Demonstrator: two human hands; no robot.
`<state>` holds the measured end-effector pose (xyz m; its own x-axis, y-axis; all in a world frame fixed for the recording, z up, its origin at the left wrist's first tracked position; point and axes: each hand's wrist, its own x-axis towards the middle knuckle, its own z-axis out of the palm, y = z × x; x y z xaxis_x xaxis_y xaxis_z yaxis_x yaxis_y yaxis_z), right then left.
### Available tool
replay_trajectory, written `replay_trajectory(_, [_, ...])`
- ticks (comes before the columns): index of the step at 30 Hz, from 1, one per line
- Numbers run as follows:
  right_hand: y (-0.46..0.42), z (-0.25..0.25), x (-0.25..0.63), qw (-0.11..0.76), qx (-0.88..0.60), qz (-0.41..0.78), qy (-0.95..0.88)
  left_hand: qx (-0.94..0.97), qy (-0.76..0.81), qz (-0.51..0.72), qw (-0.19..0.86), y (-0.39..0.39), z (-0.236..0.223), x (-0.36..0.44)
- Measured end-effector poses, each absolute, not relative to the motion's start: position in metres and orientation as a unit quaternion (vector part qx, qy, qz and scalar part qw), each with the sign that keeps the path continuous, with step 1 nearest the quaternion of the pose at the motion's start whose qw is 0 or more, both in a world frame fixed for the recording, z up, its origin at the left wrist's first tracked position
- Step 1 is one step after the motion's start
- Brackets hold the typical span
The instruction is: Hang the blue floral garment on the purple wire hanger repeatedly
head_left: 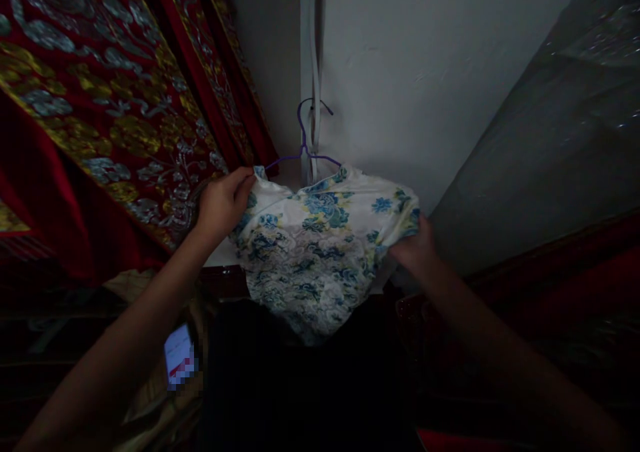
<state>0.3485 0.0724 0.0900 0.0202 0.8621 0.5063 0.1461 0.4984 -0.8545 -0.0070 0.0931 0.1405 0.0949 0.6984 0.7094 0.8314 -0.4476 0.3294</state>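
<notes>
A white garment (pixel 320 252) printed with blue and yellow flowers hangs on a purple wire hanger (pixel 303 147) against the white wall. My left hand (pixel 224 202) is closed on the garment's left shoulder, near the hanger's arm. My right hand (pixel 416 249) grips the garment's right shoulder edge, fingers tucked into the cloth. The hanger's hook sits over white cables (pixel 314 72) that run down the wall.
Red cloth with gold and silver embroidery (pixel 100 105) hangs at the left. A grey plastic-covered surface (pixel 550 139) slants at the right. Dark furniture lies below, and a small lit screen (pixel 179 357) shows at lower left.
</notes>
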Motion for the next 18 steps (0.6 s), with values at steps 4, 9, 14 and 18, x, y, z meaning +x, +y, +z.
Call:
replay_trajectory(4, [0.056, 0.122, 0.370, 0.618, -0.378, 0.449, -0.523, -0.735, -0.536, -0.401, 0.107, 0.083, 0.142, 0.001])
replay_trajectory(9, [0.035, 0.168, 0.351, 0.656, -0.374, 0.435, -0.491, -0.736, -0.514, -0.435, 0.072, 0.086, 0.151, 0.007])
replay_trajectory(14, [0.013, 0.165, 0.324, 0.406, -0.201, 0.527, -0.719, -0.712, -0.469, -0.522, -0.019, 0.093, 0.149, 0.007])
replay_trajectory(18, [0.015, 0.129, 0.307, 0.334, -0.244, 0.310, -0.856, -0.677, -0.402, -0.593, -0.167, 0.078, 0.144, 0.024])
